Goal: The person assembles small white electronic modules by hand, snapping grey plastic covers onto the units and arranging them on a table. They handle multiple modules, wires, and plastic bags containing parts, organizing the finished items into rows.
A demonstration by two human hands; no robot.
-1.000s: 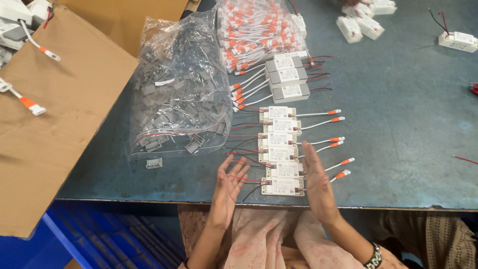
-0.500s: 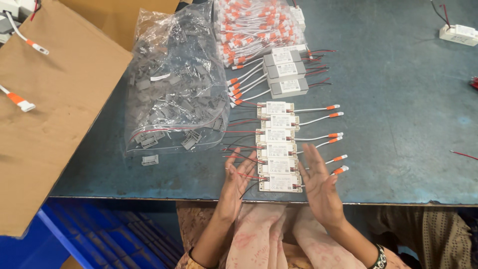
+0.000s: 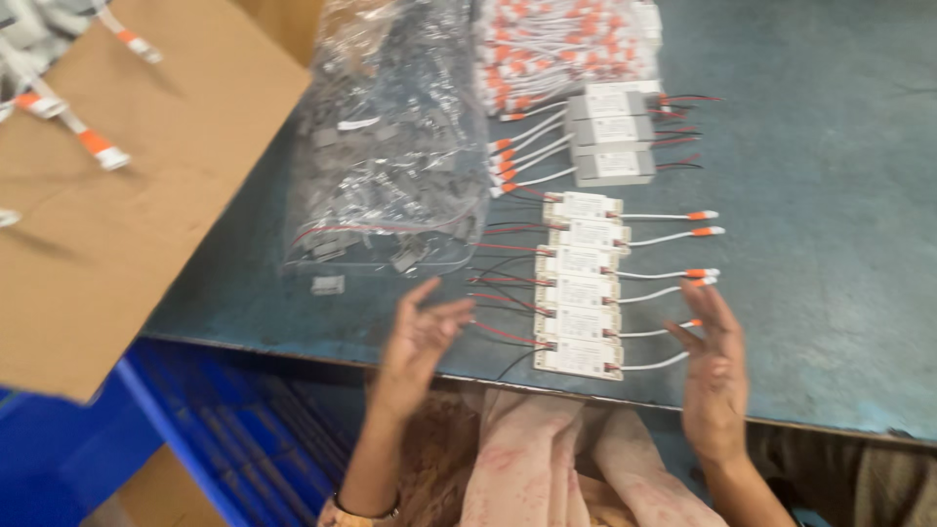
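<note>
Both hands have drawn slightly apart since the earlier frame, and they now flank a column of small white driver modules (image 3: 582,283) instead of reaching in toward it.

Head view: the left hand (image 3: 418,344) hovers just left of the column's lower end, fingers spread and holding nothing. The right hand (image 3: 712,376) is just right of it, also open and empty, its fingertips (image 3: 699,293) near the orange-tipped white wires (image 3: 673,283); motion blur makes contact hard to judge. Red and black wires (image 3: 503,293) trail left from the column. Above it lie three grey modules (image 3: 610,132). Left of it sits a clear plastic bag of dark parts (image 3: 390,166) on the blue-grey table (image 3: 830,244); further left, a brown cardboard flap (image 3: 127,205).
</note>
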